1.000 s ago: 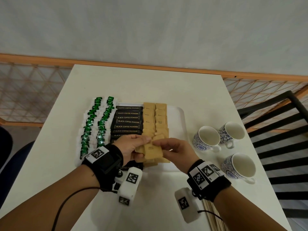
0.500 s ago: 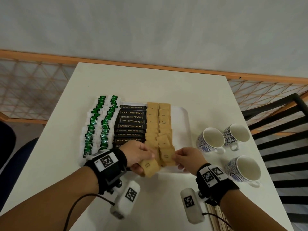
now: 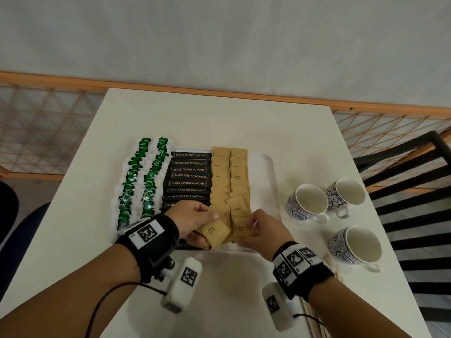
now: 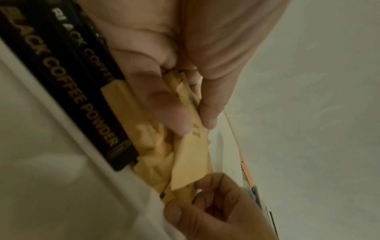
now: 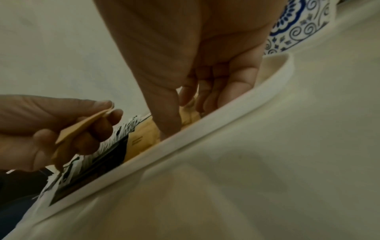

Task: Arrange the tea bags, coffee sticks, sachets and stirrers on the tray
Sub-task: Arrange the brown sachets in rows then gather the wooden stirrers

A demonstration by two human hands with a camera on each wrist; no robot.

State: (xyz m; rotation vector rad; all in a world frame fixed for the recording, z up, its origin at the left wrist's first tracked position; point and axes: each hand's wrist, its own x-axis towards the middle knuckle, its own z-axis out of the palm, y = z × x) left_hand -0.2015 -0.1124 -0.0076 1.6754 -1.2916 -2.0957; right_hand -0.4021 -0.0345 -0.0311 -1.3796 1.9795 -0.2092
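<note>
A white tray holds two rows of green tea bags, a column of black coffee sticks and two columns of brown sugar sachets. My left hand hovers over the tray's near edge and pinches a small stack of brown sachets between thumb and fingers. My right hand is just to its right. Its thumb and fingertips hold one brown sachet down at the near end of the right sachet column, by the tray rim.
Three blue-patterned cups stand right of the tray. Wooden stirrers lie on the table under my right forearm. A black slatted chair stands at the table's right side. A wooden rail runs behind the table.
Both hands came nearer along the tray. My right hand drew one sachet from the stack in my left hand and lowered it onto the near end of the right column.
</note>
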